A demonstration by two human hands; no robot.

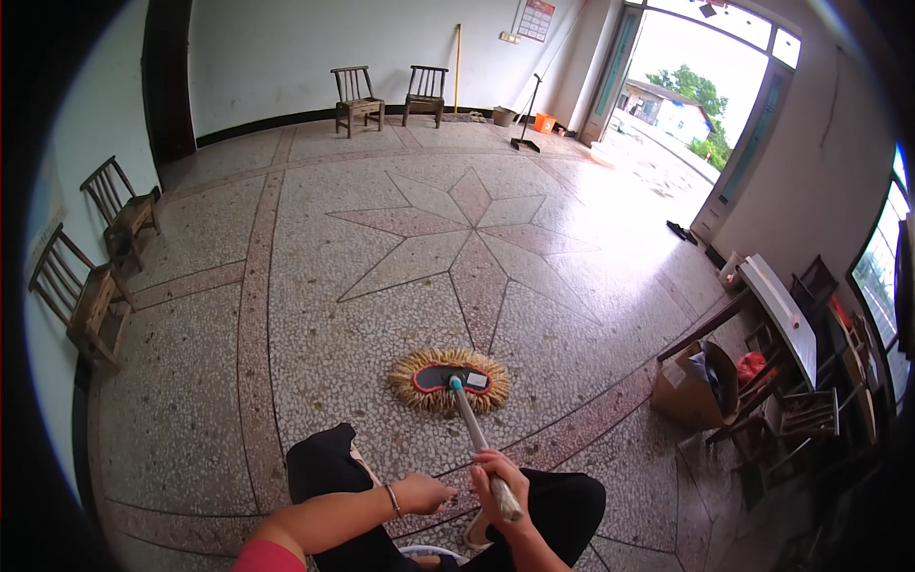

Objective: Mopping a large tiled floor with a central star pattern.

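Observation:
A mop with a tan fringed oval head lies flat on the speckled terrazzo floor in front of me. Its grey pole rises from a teal joint toward my body. My right hand is closed around the pole near its upper end. My left hand, with a bracelet on the wrist, is beside the pole to its left and apart from it. Its fingers are bent together, and whether something small is between them cannot be told. My black-clad knees are on both sides, and part of a white rim shows between them at the bottom.
Wooden chairs stand along the far and left walls. By the far wall are a dustpan, a grey bucket and an orange bucket. At right, a cardboard box sits beside a table. Black shoes lie near the open doorway.

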